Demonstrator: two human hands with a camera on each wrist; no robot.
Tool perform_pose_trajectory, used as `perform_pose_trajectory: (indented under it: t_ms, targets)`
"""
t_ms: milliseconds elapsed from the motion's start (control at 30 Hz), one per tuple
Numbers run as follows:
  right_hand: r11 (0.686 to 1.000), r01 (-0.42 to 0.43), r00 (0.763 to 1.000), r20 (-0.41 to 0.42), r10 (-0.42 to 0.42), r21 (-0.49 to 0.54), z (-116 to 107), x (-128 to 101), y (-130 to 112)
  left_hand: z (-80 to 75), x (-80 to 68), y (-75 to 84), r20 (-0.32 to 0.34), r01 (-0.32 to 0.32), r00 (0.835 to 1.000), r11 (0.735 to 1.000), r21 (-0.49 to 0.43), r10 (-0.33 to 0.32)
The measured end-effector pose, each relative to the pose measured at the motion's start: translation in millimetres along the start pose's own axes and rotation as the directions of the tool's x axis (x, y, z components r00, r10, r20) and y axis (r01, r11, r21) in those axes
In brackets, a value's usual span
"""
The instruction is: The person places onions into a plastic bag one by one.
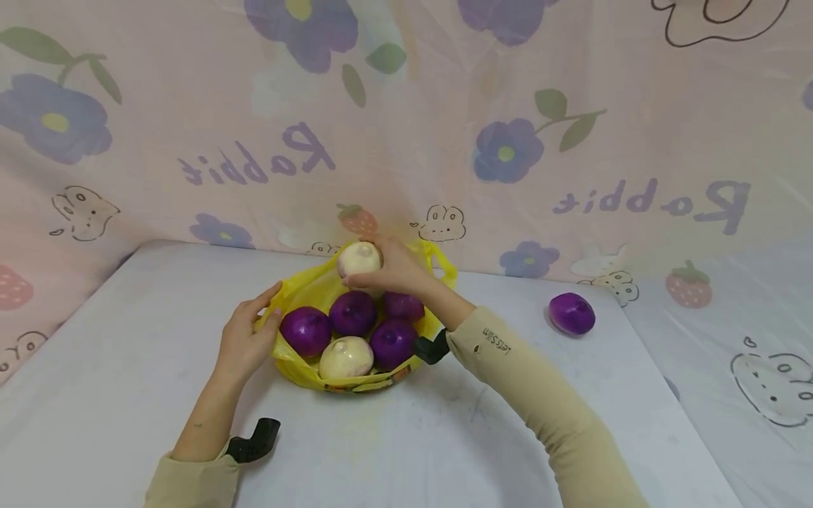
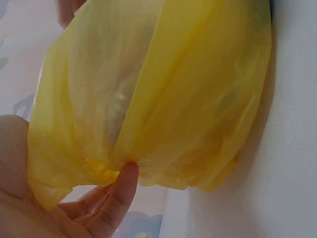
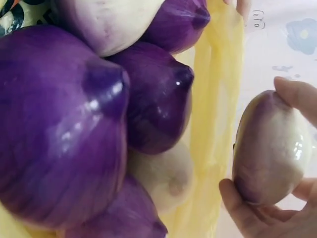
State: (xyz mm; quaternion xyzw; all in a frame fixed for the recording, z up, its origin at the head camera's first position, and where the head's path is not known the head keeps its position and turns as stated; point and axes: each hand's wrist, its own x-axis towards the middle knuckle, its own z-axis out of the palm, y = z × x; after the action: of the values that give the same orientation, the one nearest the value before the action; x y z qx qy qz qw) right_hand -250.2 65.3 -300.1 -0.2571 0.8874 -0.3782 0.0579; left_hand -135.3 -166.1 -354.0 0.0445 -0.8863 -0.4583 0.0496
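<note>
1. In the head view, the right hand (image 1: 396, 271) is gripping a white onion (image 1: 359, 259) above the yellow bag (image 1: 305, 289) at frame centre; a lone purple onion (image 1: 571, 313) is lying to the right.
2. The right wrist view is showing curled fingers (image 3: 237, 208) cupping that onion beside the purple onions (image 3: 59, 129).
3. The left wrist view is showing the left hand (image 2: 74, 208) pinching the bag's gathered plastic.

Both arms wear long beige sleeves (image 1: 546, 395); the right cuff carries small dark lettering (image 1: 496, 341). A black camera mount (image 1: 254, 439) sits at each wrist.
</note>
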Motion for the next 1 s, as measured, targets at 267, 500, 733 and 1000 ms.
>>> perform_pose_trajectory:
  t_ms: [267,500,733,1000]
  targets:
    - [0.988,-0.071,0.996,0.034,0.076,-0.137,13,7,0,1.7,0.1,-0.4,-0.003,-0.007,1.0,1.0,-0.005,0.007]
    - [0.973,-0.102,0.992,0.054,0.115,-0.209,26,16,-3,4.3,0.7,1.3,-0.015,-0.008,1.0,1.0,-0.015,0.007]
    - [0.978,-0.084,0.994,0.059,0.097,-0.191,38,21,-2,5.5,1.1,0.6,-0.019,0.002,1.0,1.0,-0.007,-0.002]
    - [0.971,-0.112,0.993,0.007,0.116,-0.21,51,26,-3,5.3,2.1,-1.3,-0.024,-0.001,1.0,1.0,-0.008,0.001]
